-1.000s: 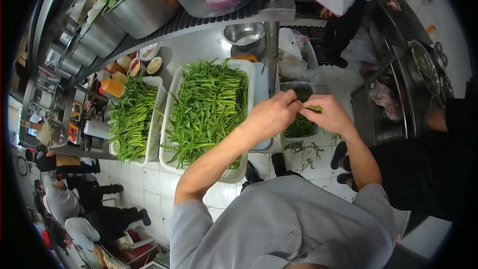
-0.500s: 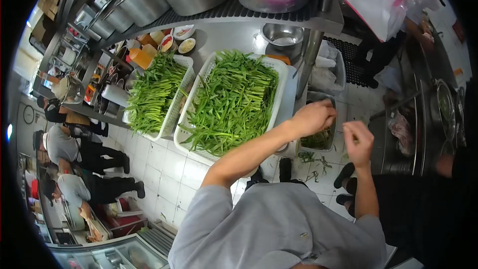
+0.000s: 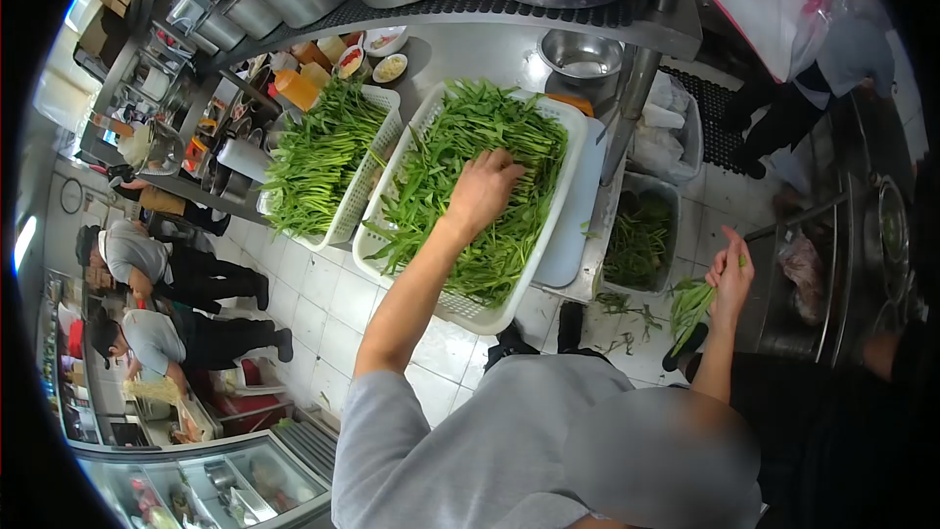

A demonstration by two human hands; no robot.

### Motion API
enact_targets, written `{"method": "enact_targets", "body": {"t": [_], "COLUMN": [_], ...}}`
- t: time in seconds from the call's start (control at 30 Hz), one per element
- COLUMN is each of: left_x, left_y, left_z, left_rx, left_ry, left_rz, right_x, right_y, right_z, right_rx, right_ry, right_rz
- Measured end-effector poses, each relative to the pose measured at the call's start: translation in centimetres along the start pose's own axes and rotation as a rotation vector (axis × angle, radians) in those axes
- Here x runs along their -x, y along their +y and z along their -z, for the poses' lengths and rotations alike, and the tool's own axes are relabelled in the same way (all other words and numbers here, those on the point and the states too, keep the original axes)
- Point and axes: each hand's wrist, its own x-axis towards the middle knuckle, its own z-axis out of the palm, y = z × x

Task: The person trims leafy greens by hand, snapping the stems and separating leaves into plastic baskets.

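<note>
Long-stemmed water spinach (image 3: 470,132) is heaped in a white perforated basket (image 3: 560,167) on the steel table. My left hand (image 3: 487,186) lies on this heap, its fingers curled down into the stems. Out to the right, past the table edge, my right hand (image 3: 730,279) grips a small bunch of water spinach (image 3: 691,309), leaves hanging downward. Between the hands, a plastic bin (image 3: 673,225) on the floor holds loose greens. A second white basket (image 3: 367,171) of water spinach stands left of the first.
A pale cutting board (image 3: 571,235) lies beside the basket. Behind are a steel bowl (image 3: 582,57) and sauce bottles (image 3: 296,88), under a shelf (image 3: 441,29) with pots. Leaf scraps (image 3: 636,313) litter the tiled floor. Co-workers stand left; another person (image 3: 783,108) is at back right.
My left hand has moved from above the floor bin to the basket's greens. My right hand has shifted slightly right and now visibly holds a bunch. The view has shifted a little.
</note>
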Motion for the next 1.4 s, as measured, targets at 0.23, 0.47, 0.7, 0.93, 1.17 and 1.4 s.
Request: {"method": "enact_targets", "body": {"t": [0.23,0.47,0.7,0.93,1.17,1.4], "left_x": [1.0,6.1,7.4,12.3,17.1,16.6], "left_y": [0.8,-1.5,-1.1,-1.9,-2.2,-1.2], "left_z": [0.5,6.2,7.8,6.7,5.0,3.9], "left_rx": [-0.103,0.228,0.439,0.69,0.606,0.473], "left_ry": [-0.086,0.0,-0.146,0.09,0.252,0.297], "left_rz": [-0.116,-0.121,0.007,0.158,0.359,0.427], "right_x": [0.5,3.5,2.9,-4.8,-3.9,-7.5], "right_y": [-0.8,-1.0,-2.2,4.6,5.2,6.7], "right_z": [-3.5,-5.3,-19.6,-32.4,-34.9,-33.6], "right_rx": [0.217,0.422,0.813,1.343,1.416,1.126], "right_ry": [-0.071,-0.117,-0.482,-0.689,-0.832,-0.919], "right_rz": [0.011,0.09,0.78,0.632,0.66,0.874]}}
